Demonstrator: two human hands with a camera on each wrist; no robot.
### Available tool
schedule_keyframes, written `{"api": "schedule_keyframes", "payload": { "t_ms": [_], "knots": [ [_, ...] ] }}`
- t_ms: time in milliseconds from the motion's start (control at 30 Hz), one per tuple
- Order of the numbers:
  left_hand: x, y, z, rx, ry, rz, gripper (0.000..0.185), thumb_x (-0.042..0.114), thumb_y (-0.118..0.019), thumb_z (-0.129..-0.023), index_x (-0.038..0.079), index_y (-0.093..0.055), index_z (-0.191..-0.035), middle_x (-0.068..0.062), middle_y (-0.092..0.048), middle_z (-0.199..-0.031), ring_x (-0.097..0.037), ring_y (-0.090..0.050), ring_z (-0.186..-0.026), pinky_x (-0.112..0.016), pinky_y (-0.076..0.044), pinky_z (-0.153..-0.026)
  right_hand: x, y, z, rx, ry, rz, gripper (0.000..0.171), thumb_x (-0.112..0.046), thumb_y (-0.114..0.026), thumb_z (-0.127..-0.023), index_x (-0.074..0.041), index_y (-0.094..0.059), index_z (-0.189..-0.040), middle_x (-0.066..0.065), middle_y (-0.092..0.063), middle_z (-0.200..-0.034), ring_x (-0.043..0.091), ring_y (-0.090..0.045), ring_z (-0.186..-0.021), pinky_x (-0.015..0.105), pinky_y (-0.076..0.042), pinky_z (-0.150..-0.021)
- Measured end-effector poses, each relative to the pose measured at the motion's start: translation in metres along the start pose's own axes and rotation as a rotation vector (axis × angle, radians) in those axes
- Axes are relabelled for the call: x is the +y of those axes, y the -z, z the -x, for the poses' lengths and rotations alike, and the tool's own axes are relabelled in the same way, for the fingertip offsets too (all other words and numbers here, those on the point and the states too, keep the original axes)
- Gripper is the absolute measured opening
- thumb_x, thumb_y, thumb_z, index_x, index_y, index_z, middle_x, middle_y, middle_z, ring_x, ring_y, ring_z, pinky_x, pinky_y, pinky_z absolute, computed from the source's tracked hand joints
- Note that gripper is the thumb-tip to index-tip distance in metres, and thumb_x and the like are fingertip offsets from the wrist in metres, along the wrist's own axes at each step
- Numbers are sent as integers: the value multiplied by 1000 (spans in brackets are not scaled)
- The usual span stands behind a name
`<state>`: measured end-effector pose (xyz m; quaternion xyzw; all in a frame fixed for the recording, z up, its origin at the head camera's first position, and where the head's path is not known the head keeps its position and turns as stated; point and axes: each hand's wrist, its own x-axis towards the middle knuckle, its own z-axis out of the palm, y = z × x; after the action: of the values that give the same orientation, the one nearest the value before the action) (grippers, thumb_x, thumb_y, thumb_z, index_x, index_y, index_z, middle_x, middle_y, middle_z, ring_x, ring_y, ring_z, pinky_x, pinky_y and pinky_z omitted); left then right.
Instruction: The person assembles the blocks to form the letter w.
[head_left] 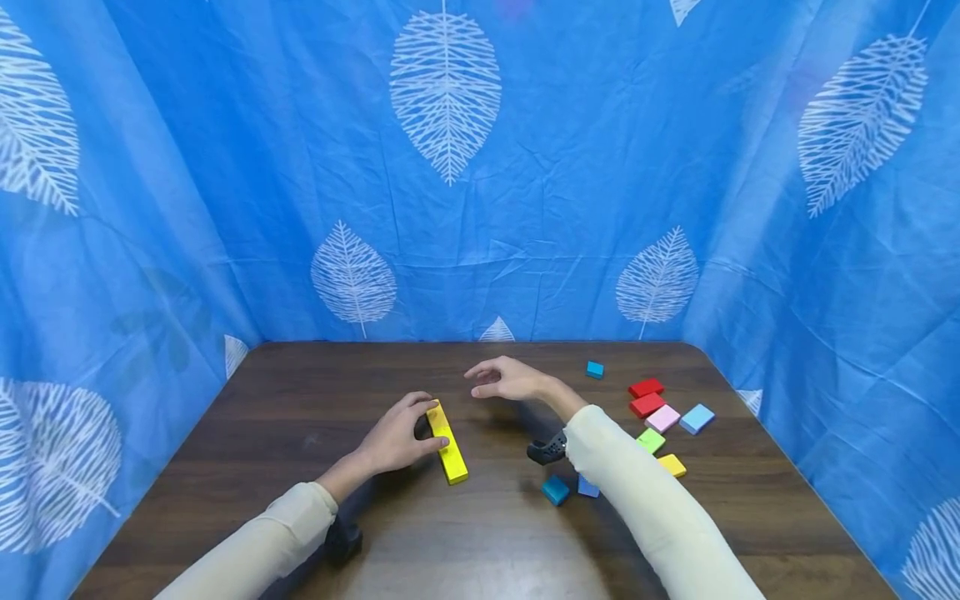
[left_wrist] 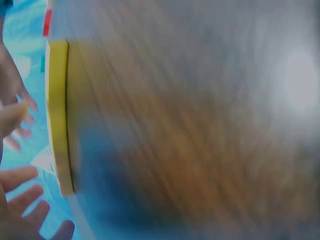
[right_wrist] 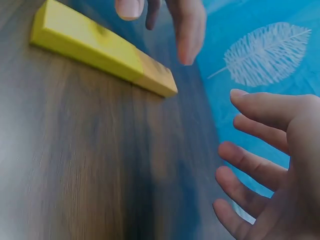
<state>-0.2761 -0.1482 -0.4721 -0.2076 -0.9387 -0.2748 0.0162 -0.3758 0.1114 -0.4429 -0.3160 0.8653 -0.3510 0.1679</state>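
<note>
Where yellow bar (head_left: 447, 444) lies, bare table (head_left: 300, 417).

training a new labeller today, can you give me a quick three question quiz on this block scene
1. True or false: the left hand touches the yellow row of blocks.
2. Is the right hand A) gripping a red block, B) open above the table, holding nothing, or C) flat on a blue block?
3. On which side of the right arm do the red blocks lie?

Key: 1 true; 2 B; 3 the person's right.
</note>
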Motion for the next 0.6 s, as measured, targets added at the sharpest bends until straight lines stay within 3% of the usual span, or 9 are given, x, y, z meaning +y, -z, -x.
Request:
{"api": "schedule_keyframes", "payload": {
  "t_ms": [133,300,600],
  "knots": [
    [-9,-1,-5,-49,-45,-15,70,38,-82,-90,0,-59,-144,-17,-49,-152,-37,-49,-136,-55,-43,-108,3,12,25,17,7,31,47,-25,-66,-102,-1,-60,-142,16,-63,-138,30,-59,-127,47,-49,-104],
    [-14,-4,-6,-91,-44,-30,72,41,-80,-91,0,-57,-146,-15,-48,-154,-36,-47,-139,-54,-42,-110,11,16,56,6,40,48,44,-21,-65,-103,1,-61,-140,20,-62,-137,32,-61,-125,49,-50,-103],
    [-14,-9,-9,-84,-27,-43,71,40,-82,-89,2,-59,-144,-14,-51,-152,-35,-49,-138,-52,-43,-109,28,8,104,-33,61,35,48,-28,-70,-100,1,-63,-137,16,-65,-131,31,-64,-115,51,-52,-99]
  ]
}}
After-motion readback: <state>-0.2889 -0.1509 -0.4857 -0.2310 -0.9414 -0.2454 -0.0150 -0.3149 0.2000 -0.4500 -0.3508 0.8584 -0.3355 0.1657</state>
